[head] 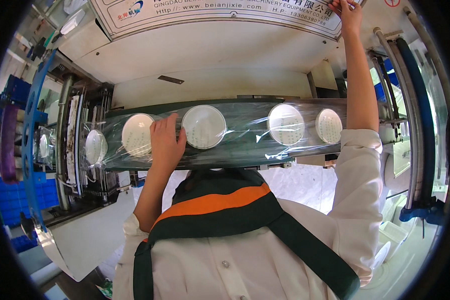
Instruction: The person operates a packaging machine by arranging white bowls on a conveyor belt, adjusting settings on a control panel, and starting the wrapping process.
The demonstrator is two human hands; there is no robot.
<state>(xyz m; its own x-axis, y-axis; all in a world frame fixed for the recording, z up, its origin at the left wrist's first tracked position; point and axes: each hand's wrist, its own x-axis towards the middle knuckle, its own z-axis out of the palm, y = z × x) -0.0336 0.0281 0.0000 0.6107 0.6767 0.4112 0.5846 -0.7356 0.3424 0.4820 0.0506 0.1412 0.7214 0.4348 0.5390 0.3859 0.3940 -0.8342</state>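
Note:
A dark green conveyor belt runs across in front of me, with clear plastic film stretched along it. Several white round dishes lie under the film in a row, and green print shows over them. My left hand rests palm down on the film, thumb apart from the fingers. It sits between one dish and a larger-looking dish, partly covering the former. Far up on the right, my right hand has its fingers bent together at the corner of a metal sign plate; whether they hold anything is unclear.
A sealing mechanism with rods stands at the belt's left end, a blue perforated bar beyond it. Rollers rise at the right. The white machine housing walls the far side. Blue crates stand far left.

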